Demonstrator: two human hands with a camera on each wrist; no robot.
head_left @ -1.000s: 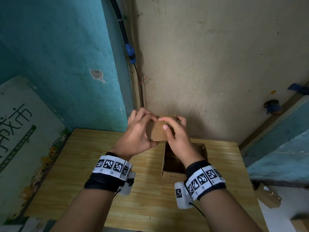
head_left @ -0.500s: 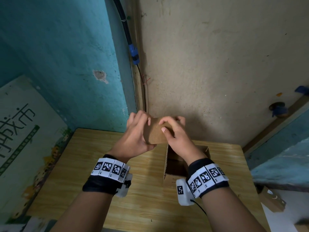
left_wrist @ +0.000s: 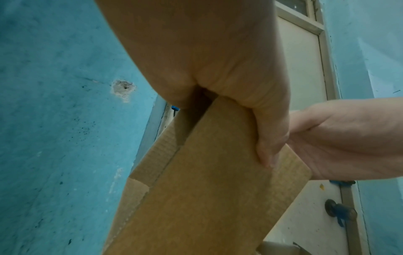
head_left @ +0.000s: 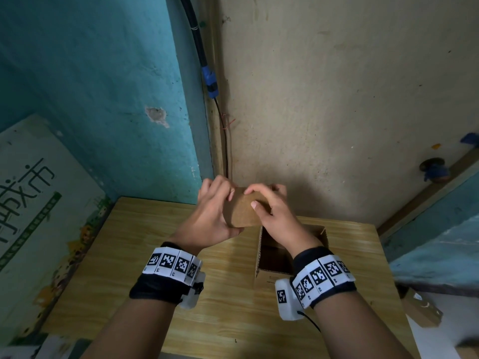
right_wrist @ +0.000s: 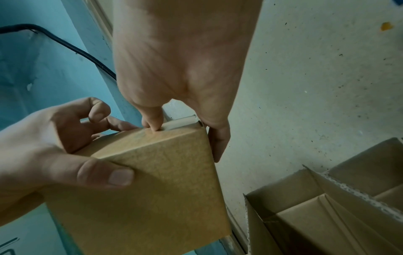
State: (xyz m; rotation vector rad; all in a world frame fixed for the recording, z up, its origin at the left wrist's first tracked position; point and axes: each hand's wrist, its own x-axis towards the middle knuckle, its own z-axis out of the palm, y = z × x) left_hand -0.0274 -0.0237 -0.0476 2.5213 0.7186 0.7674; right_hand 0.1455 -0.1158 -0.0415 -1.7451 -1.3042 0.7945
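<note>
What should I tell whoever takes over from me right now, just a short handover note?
Left hand: grips the small cardboard box, thumb on its front face.
Right hand: holds the same box, index finger pressing at its top flap.
Box is held in the air over the wooden table; the open carton stands on the table below the right hand.
Done: box folded up. Left: likely tucking the top flap shut.

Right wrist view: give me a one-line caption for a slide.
Left hand and right hand grip a small cardboard box near an open carton.
</note>
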